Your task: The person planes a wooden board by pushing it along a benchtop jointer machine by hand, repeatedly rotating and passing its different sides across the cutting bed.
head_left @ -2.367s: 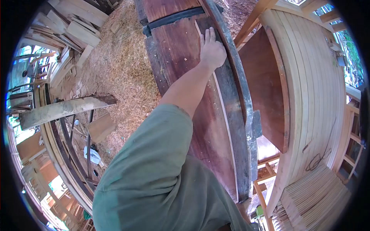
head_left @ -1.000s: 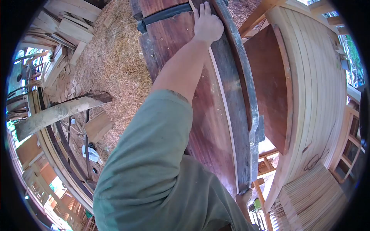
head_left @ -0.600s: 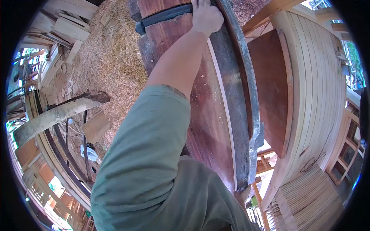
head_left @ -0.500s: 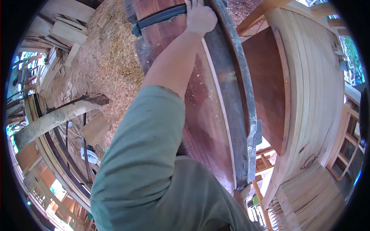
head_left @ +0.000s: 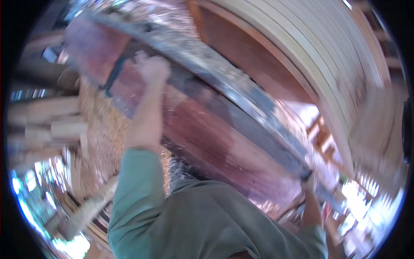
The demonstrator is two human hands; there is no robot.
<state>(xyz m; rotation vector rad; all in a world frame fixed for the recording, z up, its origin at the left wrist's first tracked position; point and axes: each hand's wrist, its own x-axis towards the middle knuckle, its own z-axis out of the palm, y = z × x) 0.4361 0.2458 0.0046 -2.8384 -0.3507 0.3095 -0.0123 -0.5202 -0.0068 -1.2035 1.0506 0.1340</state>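
A long plank (head_left: 254, 134) with a dark face lies along a raised grey fence (head_left: 228, 93) on a reddish machine bed (head_left: 202, 134). A black slot or bar (head_left: 115, 73) crosses the bed near its far end. My left hand (head_left: 153, 69) is on the far part of the plank, close to that bar, its fingers blurred but seemingly spread. At the near end of the plank, my right hand (head_left: 308, 181) is closed around the end, with most of its fingers hidden. Motion blur softens where plank and bed meet.
A stack of pale boards (head_left: 302, 47) curves along the right, with a reddish-brown panel (head_left: 254, 56) between it and the machine. Wood shavings (head_left: 99, 112) cover the ground at left. Timber offcuts (head_left: 47, 112) and a log (head_left: 90, 211) lie further left.
My view has swung, so the machine now runs diagonally from upper left to lower right. Both hands stay at the plank, and more of my right arm shows.
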